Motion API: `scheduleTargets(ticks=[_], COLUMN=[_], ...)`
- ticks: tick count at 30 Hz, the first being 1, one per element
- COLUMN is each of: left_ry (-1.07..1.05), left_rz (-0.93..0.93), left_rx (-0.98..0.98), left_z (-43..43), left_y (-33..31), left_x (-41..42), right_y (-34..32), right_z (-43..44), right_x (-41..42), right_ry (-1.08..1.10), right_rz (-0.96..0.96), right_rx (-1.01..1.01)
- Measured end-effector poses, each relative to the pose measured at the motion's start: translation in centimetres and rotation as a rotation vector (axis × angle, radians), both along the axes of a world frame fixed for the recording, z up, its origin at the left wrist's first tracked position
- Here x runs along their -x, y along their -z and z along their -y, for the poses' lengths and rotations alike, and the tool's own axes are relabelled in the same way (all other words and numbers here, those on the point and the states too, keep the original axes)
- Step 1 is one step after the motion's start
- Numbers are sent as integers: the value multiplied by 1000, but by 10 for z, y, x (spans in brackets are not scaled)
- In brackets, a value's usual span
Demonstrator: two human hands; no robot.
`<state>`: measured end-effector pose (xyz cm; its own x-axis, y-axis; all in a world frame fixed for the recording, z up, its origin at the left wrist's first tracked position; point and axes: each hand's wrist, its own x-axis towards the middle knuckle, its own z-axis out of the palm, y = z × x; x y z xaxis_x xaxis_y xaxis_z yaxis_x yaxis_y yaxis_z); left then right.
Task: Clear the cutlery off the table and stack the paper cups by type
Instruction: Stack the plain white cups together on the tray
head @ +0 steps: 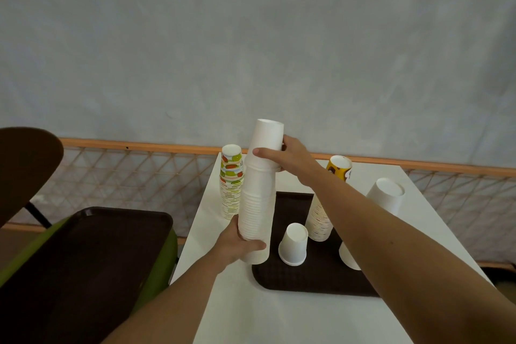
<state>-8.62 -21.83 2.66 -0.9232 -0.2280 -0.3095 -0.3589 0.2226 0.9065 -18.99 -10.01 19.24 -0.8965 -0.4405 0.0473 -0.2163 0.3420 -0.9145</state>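
Head view: left hand (pixel 240 246) gripped the white stack (pixel 258 204) low; right hand (pixel 290 155) clasped its top cup. Stack stood on the tray (pixel 307 285).

no readable text on any paper cups (pixel 258 198).

Plain white paper cup stack (pixel 258 198) stands beside a stack of paper cups with green, orange and red spots (pixel 231 176). A yellow-and-brown printed paper cup stack (pixel 338 167) rises from the dark brown textured plastic tray (pixel 307 279) on the white table (pixel 251 315).
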Motion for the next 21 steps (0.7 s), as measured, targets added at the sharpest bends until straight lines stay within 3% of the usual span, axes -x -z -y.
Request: scheduleTargets(ticks=[10, 15, 21], left_ry=[-57, -117, -140], left_rz=[-22, -68, -80], left_rx=[-44, -131, -105], left_z=[-8, -8, -8], left_y=[5, 6, 3], left_x=[2, 2, 2], right_y=[-18, 12, 66], right_z=[-27, -47, -59], right_x=[12, 8, 4], right_ry=[239, 272, 248], right_rz=[-102, -103, 28], right_rx=[268, 190, -45])
